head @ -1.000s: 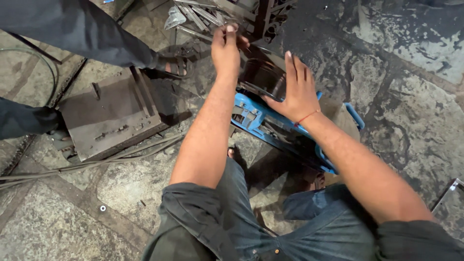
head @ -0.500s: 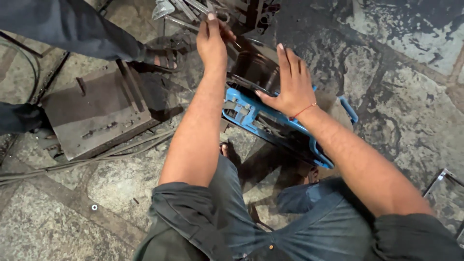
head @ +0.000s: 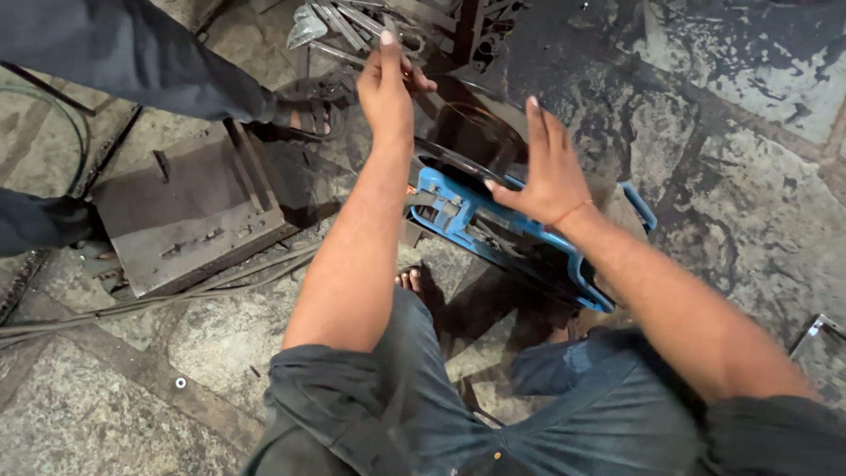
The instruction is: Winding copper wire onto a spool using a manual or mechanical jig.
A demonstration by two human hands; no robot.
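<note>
The dark round disc is steadied above the blue tool on the floor: its far edge is pinched by the left hand, while the near side is met by the right hand, spread flat.

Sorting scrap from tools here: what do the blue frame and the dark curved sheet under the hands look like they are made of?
Blue frame: apparently painted metal, the glossy blue coat chipped and grimy. Dark curved sheet: probably thin sheet metal, blackened and oily, with a bright line along its edge. The left hand and right hand rest on it.
</note>
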